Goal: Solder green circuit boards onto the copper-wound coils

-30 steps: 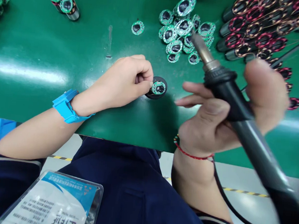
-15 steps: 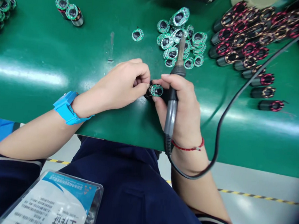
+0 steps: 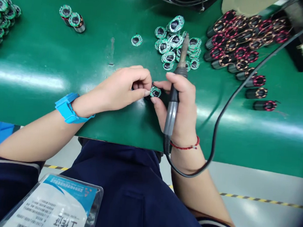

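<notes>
A small round green circuit board with a dark centre sits between my hands, over a dark body mostly hidden by fingers. My left hand is closed, its thumb and forefinger pinched at the board's left edge. Whatever lies between those fingertips is too small to make out. My right hand grips a soldering iron against the palm, its tip pointing up and away from the board. The thumb and forefinger of that hand also touch the board from its right side.
Loose circuit boards are heaped beyond my hands, with a single board beside them. Wound motor coils stand and lie at the right. Two assembled pieces and a stack are leftward. The iron's cable loops around my right wrist.
My left fingertips have shifted onto the board's left edge, where a thin wire showed before. The right hand and iron sit slightly further left. The view has tilted, showing more of the fan.
</notes>
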`<state>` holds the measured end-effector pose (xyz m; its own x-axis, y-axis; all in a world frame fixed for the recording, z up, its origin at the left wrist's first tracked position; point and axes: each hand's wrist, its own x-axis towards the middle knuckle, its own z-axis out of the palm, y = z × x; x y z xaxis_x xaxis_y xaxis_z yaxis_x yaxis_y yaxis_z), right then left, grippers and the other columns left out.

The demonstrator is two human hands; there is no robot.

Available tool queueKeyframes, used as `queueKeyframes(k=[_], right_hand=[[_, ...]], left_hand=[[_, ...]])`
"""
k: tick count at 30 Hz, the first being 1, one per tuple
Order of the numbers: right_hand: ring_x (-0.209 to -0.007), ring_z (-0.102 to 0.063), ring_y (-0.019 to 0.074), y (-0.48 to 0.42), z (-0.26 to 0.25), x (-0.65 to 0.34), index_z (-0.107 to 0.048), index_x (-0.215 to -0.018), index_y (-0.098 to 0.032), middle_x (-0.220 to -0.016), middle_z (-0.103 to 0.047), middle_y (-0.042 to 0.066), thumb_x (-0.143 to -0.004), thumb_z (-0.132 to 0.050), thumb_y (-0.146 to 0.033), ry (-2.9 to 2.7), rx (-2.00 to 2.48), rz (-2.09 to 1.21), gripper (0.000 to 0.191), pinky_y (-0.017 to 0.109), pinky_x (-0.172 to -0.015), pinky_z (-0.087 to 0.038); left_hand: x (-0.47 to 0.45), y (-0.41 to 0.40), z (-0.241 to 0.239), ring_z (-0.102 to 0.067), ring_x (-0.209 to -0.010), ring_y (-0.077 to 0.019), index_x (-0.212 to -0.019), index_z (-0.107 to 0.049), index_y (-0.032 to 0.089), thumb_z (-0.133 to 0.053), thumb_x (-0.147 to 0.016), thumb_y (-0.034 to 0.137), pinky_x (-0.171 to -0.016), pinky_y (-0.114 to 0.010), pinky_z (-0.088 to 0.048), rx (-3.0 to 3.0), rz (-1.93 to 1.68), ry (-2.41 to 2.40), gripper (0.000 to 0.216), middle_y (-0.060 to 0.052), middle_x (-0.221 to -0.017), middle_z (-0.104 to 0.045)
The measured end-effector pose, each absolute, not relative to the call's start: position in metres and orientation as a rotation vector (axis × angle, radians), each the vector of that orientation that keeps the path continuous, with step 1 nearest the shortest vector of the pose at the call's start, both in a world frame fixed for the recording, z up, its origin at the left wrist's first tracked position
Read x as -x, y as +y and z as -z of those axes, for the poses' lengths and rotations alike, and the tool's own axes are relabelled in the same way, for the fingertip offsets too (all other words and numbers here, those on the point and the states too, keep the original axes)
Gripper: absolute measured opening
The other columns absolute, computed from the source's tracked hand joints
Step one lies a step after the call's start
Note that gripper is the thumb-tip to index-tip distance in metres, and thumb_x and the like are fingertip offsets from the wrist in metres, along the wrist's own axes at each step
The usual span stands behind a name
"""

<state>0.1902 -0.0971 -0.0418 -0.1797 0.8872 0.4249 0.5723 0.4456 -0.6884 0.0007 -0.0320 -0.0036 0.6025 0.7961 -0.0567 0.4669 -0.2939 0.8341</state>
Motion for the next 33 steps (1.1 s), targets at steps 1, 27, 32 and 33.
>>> queueKeyframes(k=[1,27,32,33], right_hand=[[-0.105,-0.066,0.0216,-0.097,0.042,-0.190,-0.041,-0.141,-0.034,-0.118,-0.069,0.001,-0.093,-0.062,-0.030,-1.878,1.233,-0.475,0.053,0.044,-0.093,-0.057],[-0.103,-0.072,0.0195,-0.105,0.030,-0.188,-0.046,-0.139,-0.038,-0.100,-0.077,-0.005,-0.098,-0.051,-0.023,-1.811,1.246,-0.376,0.044,0.047,-0.098,-0.056],[-0.078,-0.075,0.0172,-0.106,0.033,-0.186,-0.059,-0.133,-0.037,-0.111,-0.072,-0.003,-0.095,-0.058,-0.032,-1.484,1.182,-0.405,0.038,0.037,-0.071,-0.063],[-0.072,-0.074,0.0151,-0.105,0.033,-0.186,-0.062,-0.130,-0.038,-0.116,-0.070,-0.003,-0.094,-0.060,-0.037,-1.443,1.172,-0.369,0.036,0.034,-0.064,-0.062]], left_hand=[[-0.002,-0.033,0.004,-0.054,-0.069,-0.0092,-0.080,-0.065,0.016,-0.060,-0.082,0.009,-0.067,-0.025,-0.042,-1.924,-0.494,1.007,0.009,0.000,-0.083,-0.064],[-0.010,-0.040,0.001,-0.055,-0.071,-0.0116,-0.073,-0.063,0.018,-0.055,-0.082,0.009,-0.065,-0.027,-0.041,-1.851,-0.535,1.137,0.015,-0.002,-0.078,-0.064],[-0.011,-0.040,-0.001,-0.055,-0.071,-0.0123,-0.071,-0.062,0.018,-0.056,-0.082,0.010,-0.067,-0.029,-0.042,-1.853,-0.506,1.187,0.015,-0.002,-0.077,-0.064],[-0.011,-0.040,-0.001,-0.055,-0.070,-0.0123,-0.071,-0.063,0.018,-0.056,-0.082,0.010,-0.067,-0.029,-0.042,-1.850,-0.506,1.192,0.015,-0.002,-0.078,-0.064]])
